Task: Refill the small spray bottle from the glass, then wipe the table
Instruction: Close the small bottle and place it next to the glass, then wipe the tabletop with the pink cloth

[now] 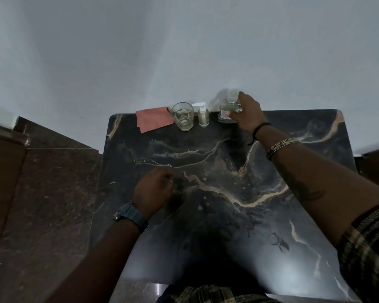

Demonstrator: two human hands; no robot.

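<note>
- The dark marble-patterned tabletop [206, 215] with pale veining stands against a plain grey wall; every item on it is lined up along the far edge, which leaves the near surface free, presumably for the wiping.
- The right hand [247, 114] reaches to the far edge and is closed round a large clear bottle [228, 110], fingers wrapped at its shoulder. The bottle is blurred; whether it rests on the tabletop or is just clear of it cannot be told.
- The left hand [153, 191] lies near the middle of the tabletop, fingers curled loosely inward, holding nothing that can be seen.
- A pink folded cloth [153, 119] lies flat at the far left of the row, partly overhanging the far edge.
- The clear faceted drinking glass [182, 115] stands upright, mouth up, touching the cloth's right corner.
- The small clear spray bottle [203, 115] with a white pump top stands upright between glass and large bottle, long axis vertical, nozzle seemingly towards the left. Its cap is on; refilling appears not yet begun.
</note>
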